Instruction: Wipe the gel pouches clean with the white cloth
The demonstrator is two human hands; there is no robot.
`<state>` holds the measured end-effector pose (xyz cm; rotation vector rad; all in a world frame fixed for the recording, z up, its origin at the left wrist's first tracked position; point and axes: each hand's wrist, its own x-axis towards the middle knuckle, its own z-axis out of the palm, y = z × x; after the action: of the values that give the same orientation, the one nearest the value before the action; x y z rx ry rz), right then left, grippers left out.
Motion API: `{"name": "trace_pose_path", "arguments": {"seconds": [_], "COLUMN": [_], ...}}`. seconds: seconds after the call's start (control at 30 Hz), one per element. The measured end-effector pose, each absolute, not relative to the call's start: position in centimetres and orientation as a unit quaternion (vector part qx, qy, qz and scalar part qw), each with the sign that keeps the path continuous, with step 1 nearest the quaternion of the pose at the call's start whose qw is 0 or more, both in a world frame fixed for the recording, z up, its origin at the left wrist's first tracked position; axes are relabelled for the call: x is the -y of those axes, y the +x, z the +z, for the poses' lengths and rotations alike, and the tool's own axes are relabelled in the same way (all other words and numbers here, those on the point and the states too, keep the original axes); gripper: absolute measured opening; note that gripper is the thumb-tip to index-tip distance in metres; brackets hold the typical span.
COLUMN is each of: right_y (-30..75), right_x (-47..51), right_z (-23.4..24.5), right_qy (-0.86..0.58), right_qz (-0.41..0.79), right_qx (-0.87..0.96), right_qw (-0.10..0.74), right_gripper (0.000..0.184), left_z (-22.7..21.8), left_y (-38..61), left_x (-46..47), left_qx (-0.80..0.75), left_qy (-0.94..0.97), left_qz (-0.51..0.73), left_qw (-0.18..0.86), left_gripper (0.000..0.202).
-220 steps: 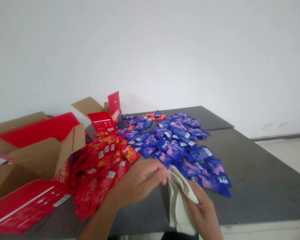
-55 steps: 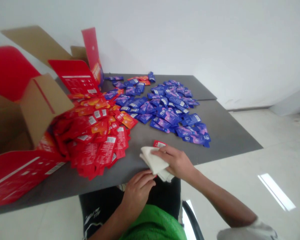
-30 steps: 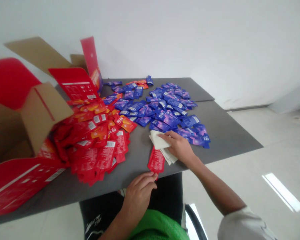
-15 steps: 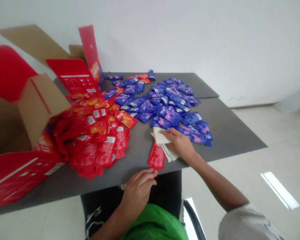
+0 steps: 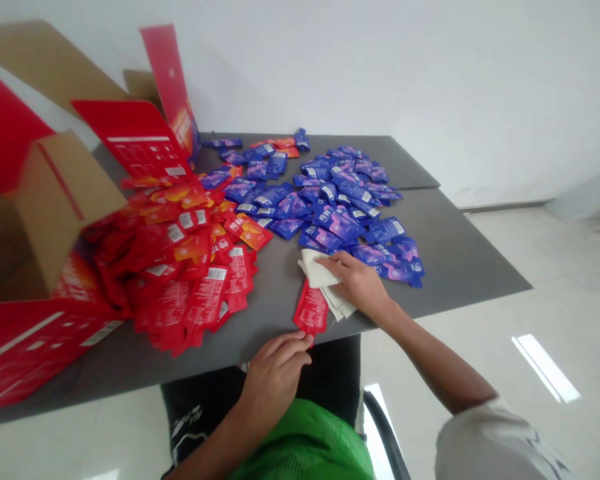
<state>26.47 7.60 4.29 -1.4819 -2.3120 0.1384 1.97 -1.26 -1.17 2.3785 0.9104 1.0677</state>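
Note:
My right hand (image 5: 357, 283) lies on a folded off-white cloth (image 5: 317, 270) and presses it to the grey table top. The cloth touches the lower edge of a spread of blue-purple sachets (image 5: 335, 213). A single red sachet (image 5: 311, 309) lies alone beside the cloth, and my left hand (image 5: 275, 373) sits at the table's near edge with its fingertips at that sachet's lower end. The left hand holds nothing. A large pile of red sachets (image 5: 180, 267) spreads out to the left.
An opened cardboard box (image 5: 55, 200) with red printed panels stands at the left, spilling onto the grey table (image 5: 455, 247). A pale tiled floor (image 5: 480, 320) lies beyond the table's right edge. Dark shorts and green fabric show below the near edge.
Since the earlier frames, the cloth has moved away from the near edge under my right hand, leaving the red sachet uncovered. My left fingertips have come to the sachet's end.

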Motion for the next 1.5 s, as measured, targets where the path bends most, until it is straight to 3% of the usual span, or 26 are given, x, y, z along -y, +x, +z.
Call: {"name": "trace_pose_path", "arguments": {"seconds": [0.1,0.27,0.57,0.67,0.83,1.1,1.2,1.33,1.5], "right_y": [26.0,24.3,26.8,25.6,24.4,26.9,25.6,24.3,26.2], "right_x": [-5.8,-2.0,-7.6,-3.9,-1.9,-7.7,-4.5,-2.7,-8.0], "right_z": [4.8,3.5,4.7,4.8,3.3,4.8,5.0,3.8,3.8], "right_qy": [-0.496,-0.411,-0.516,-0.475,-0.426,-0.526,-0.466,-0.401,-0.513], "right_qz": [0.04,0.142,0.021,0.063,0.148,0.034,0.061,0.143,0.087], "right_qx": [0.837,0.873,0.83,0.844,0.867,0.822,0.849,0.881,0.831], "right_qw": [0.226,0.22,0.21,0.241,0.21,0.218,0.241,0.208,0.196], "right_gripper": [0.056,0.046,0.059,0.055,0.049,0.057,0.053,0.046,0.055], "left_z": [-1.1,-1.1,-1.2,-1.1,-0.9,-1.1,-1.0,-1.0,-1.0], "left_y": [1.9,1.8,1.9,1.9,1.9,1.9,1.8,1.7,1.8], "left_x": [1.3,1.3,1.2,1.2,1.2,1.3,1.3,1.4,1.2], "left_qx": [-0.325,-0.338,-0.323,-0.33,-0.338,-0.333,-0.336,-0.349,-0.332], "left_qy": [0.848,0.861,0.851,0.853,0.857,0.847,0.85,0.854,0.848], "left_qz": [0.378,0.353,0.365,0.36,0.356,0.359,0.357,0.344,0.356], "left_qw": [0.179,0.14,0.197,0.185,0.157,0.206,0.194,0.176,0.21], "left_gripper": [0.025,0.026,0.023,0.023,0.024,0.025,0.026,0.026,0.026]}}
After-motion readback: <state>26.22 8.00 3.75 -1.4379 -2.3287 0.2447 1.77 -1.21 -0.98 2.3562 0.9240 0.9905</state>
